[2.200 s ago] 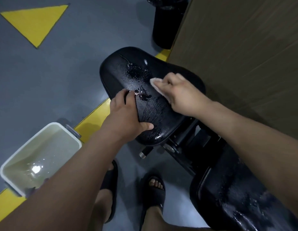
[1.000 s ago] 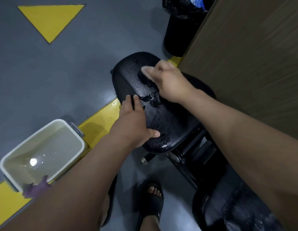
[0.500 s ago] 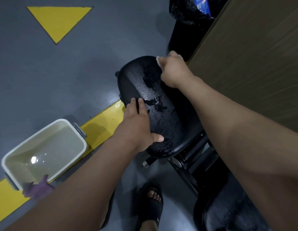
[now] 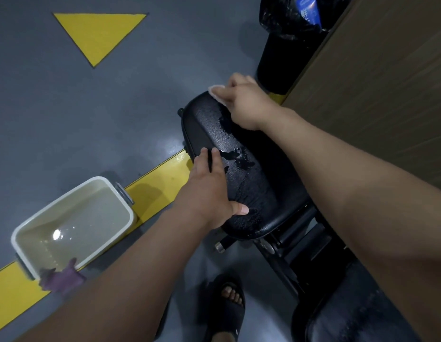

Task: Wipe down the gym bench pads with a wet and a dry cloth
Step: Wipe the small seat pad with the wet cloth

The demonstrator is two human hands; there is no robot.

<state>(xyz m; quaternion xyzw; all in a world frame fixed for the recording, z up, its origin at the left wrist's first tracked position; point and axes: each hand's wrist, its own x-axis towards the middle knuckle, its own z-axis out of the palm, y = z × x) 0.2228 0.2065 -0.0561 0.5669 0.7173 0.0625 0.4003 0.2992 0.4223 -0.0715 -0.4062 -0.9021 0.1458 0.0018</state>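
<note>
The right hand (image 4: pixel 241 99) curls round a white cloth (image 4: pixel 215 91), pressing it on the 12 o'clock end of the wet black seat pad (image 4: pixel 263 188). The left hand (image 4: pixel 209 191) lies flat, fingers straight, on the pad's 8 o'clock edge. Farther out at 8 o'clock, a basin (image 4: pixel 21 233) of water stands on the floor, with a purple cloth (image 4: pixel 61 278) over its near rim.

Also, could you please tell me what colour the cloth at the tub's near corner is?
The cloth is purple; the head view shows it.
</note>
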